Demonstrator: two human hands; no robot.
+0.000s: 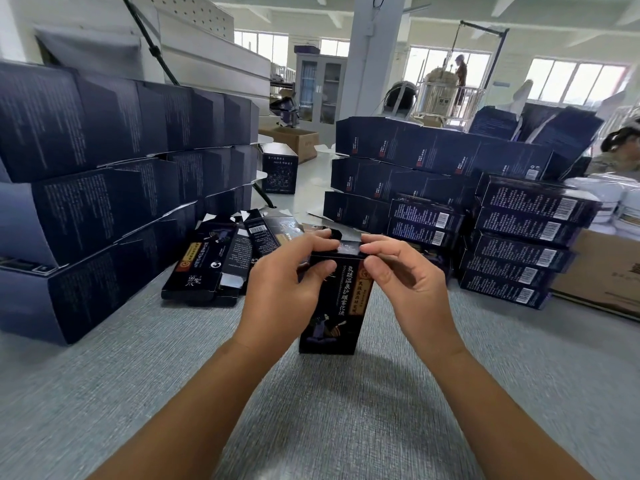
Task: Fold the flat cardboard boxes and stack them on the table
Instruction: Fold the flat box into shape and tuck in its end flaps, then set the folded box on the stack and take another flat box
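L hand point(287, 285) and R hand point(407, 277) both grip the top of one dark box point(334, 306). Fingers curl over its upper edge from either side, w/ the L thumb pressed on the front face. The box stands upright mid-table point(138, 375), right in front of the person.

The top flap is mostly under the fingertips, so I can't tell if it's tucked in. The box's left edge is hidden behind the L palm, and the print on the front is too small to read.

Just behind the hands lies a loose pile of flat boxes point(211, 261), partly blocked by the L hand. On the left is a tall stack of folded boxes point(104, 174), three rows, cut off by the frame edge. On the right is another dark stack point(415, 157) w/ a lower barcoded stack point(523, 237) in front of it. Beside that is a brown carton point(602, 275), also cut off.

One lone carton point(280, 171) stands upright in the gap btwn the stacks. White tubs point(602, 199) show above the brown carton, and there's a pillar point(375, 46) in the bkgd.
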